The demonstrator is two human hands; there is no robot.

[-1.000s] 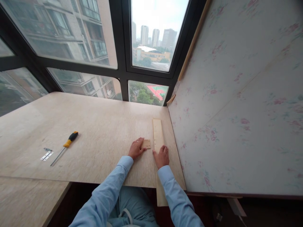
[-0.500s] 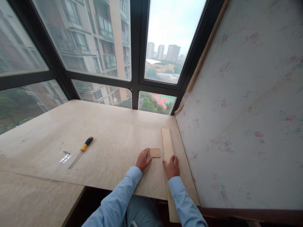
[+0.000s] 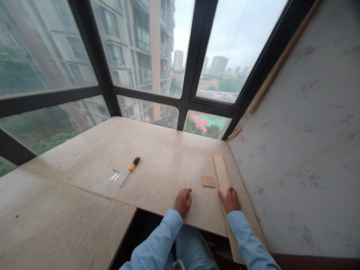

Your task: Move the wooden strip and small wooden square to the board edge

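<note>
My left hand (image 3: 183,201) rests on the plywood table (image 3: 157,157) with its fingers loosely curled and nothing in it. A small square wood piece (image 3: 207,181) lies apart from it, a little ahead and to the right. My right hand (image 3: 230,199) lies flat on the near part of a long wooden strip (image 3: 221,174), fingers stretched out. The strip runs away from me along the table's right side and overhangs the near edge. Both arms wear light blue sleeves.
A yellow-and-black screwdriver (image 3: 129,171) and a small metal hinge (image 3: 114,175) lie at the table's left middle. A second tabletop (image 3: 56,221) joins at the lower left. Windows stand behind the table. A flower-patterned panel (image 3: 303,150) walls off the right.
My left hand has drawn back off the small wood piece toward me. The view has swung to the left, showing more of the table. My right hand stays on the strip.
</note>
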